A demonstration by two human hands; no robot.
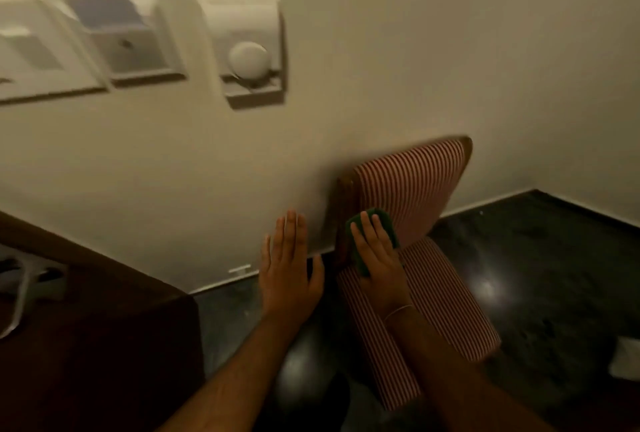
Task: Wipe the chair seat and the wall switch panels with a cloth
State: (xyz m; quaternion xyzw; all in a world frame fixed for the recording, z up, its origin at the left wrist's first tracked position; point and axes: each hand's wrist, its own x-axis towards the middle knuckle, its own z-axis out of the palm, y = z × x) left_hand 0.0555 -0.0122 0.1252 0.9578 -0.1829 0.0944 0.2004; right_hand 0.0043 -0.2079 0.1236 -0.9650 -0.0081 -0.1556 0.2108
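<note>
- The switch panels (114, 40) on the wall are smeared by motion blur; their switches cannot be told apart, and the leftmost panel runs off the left edge.
- Most of the green cloth (377, 224) lies hidden under the right hand (379, 262).
- The chair seat (433, 300) is partly covered by the right forearm; its legs are out of sight.
- On the dark tabletop (104, 327), a pale looped thing at the left edge is cut off and too blurred to name.
- A white object (625, 357) on the floor is cropped by the right edge.

Dim, warm-tinted and soft throughout, with motion blur on the switch panels (138, 40) and glare patches on the floor (485, 288).
</note>
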